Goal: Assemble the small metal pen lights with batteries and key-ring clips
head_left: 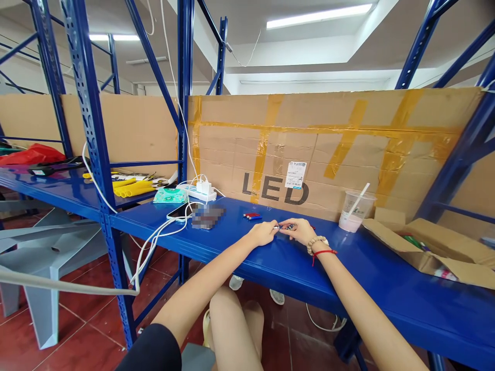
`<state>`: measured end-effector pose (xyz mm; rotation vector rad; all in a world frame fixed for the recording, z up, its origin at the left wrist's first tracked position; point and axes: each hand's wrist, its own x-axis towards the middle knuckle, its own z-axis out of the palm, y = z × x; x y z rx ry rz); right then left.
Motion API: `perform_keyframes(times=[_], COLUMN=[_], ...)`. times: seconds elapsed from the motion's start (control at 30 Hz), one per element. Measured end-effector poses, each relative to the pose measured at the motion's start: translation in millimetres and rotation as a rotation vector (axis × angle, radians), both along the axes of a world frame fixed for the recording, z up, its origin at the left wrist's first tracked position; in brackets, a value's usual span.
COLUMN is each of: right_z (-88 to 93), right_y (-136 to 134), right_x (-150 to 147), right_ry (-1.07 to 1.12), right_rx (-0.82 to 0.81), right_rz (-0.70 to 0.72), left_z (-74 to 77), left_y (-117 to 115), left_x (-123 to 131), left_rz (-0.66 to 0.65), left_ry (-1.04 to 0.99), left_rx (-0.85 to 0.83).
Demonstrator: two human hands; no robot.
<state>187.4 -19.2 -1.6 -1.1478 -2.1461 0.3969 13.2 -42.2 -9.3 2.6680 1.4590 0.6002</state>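
Note:
My left hand (264, 233) and my right hand (299, 231) meet just above the blue shelf top (232, 241). Both have their fingers pinched. Between the fingertips shows a small slim piece (277, 227), silvery and dark, perhaps part of a pen; its exact kind is too small to tell. Something small and red peeks out beyond my right hand, mostly hidden by it. Behind my left hand lie a few slim red and blue pens (252, 216). A beaded bracelet and a red string circle my right wrist.
On the right stand a plastic cup (353, 214) with a straw and an open cardboard box (433, 247) with items inside. To the left are a power strip (201, 192), white cables (154, 232) and a phone (181, 212). A cardboard panel (232, 154) rises behind; blue posts flank the shelf.

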Motion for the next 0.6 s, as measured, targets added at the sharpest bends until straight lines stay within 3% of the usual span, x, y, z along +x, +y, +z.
perform_keyframes(times=[0.6], right_z=[2.6], right_y=[1.8], right_x=[1.5], right_ry=[-0.041], right_rx=[0.087], right_rz=[0.022], left_z=[5.2], left_y=[-2.0], left_x=[-0.9], left_rz=[-0.002], left_ry=[0.010], left_rx=[-0.030])
